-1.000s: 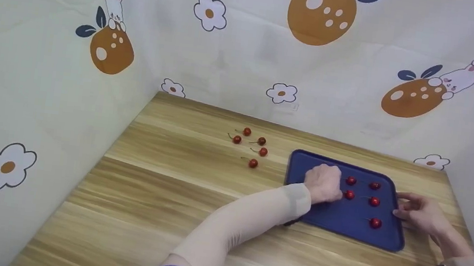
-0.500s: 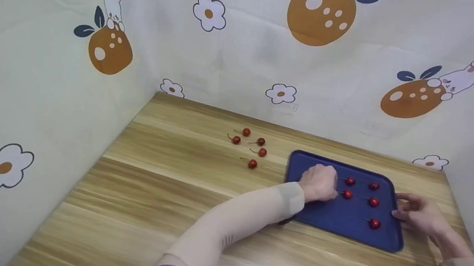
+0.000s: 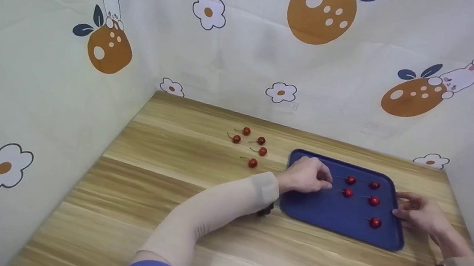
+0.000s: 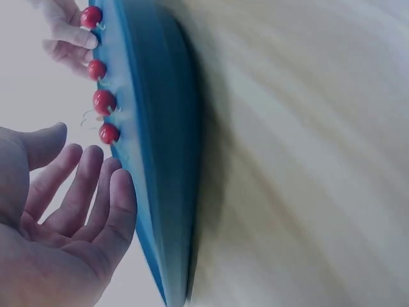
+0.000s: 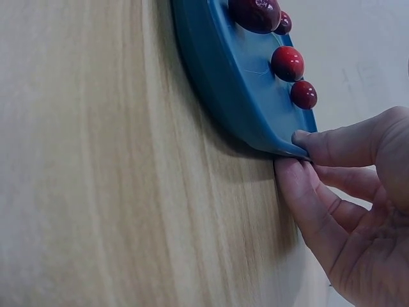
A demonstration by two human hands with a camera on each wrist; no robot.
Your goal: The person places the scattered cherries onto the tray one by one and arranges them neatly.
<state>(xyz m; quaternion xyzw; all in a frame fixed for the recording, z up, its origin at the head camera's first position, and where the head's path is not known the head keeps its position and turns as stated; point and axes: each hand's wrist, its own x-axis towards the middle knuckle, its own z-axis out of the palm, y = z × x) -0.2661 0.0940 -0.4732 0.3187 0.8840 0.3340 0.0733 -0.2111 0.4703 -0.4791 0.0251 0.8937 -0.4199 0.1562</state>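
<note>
Over the left part of a blue tray (image 3: 326, 216) hovers my left hand (image 3: 306, 175), its fingers loosely bent and holding nothing. The left wrist view shows the palm of this left hand (image 4: 70, 217) with thumb and fingers apart. Several red cherries with stems lie on the tray, the closest being a cherry (image 3: 347, 192) just right of my fingertips. My right hand (image 3: 423, 214) pinches the tray's right rim; in the right wrist view the thumb (image 5: 339, 144) presses on top with the fingers beneath.
Several more stemmed cherries lie on the wooden table (image 3: 157, 195) left of the tray, among them a cherry (image 3: 252, 163) in front. A patterned cloth (image 3: 238, 52) hangs behind and beside the table.
My left hand has drawn back leftward from the cherries, and its fingers have spread from a closed bunch. The right hand stays on the rim; the cherries hold their places.
</note>
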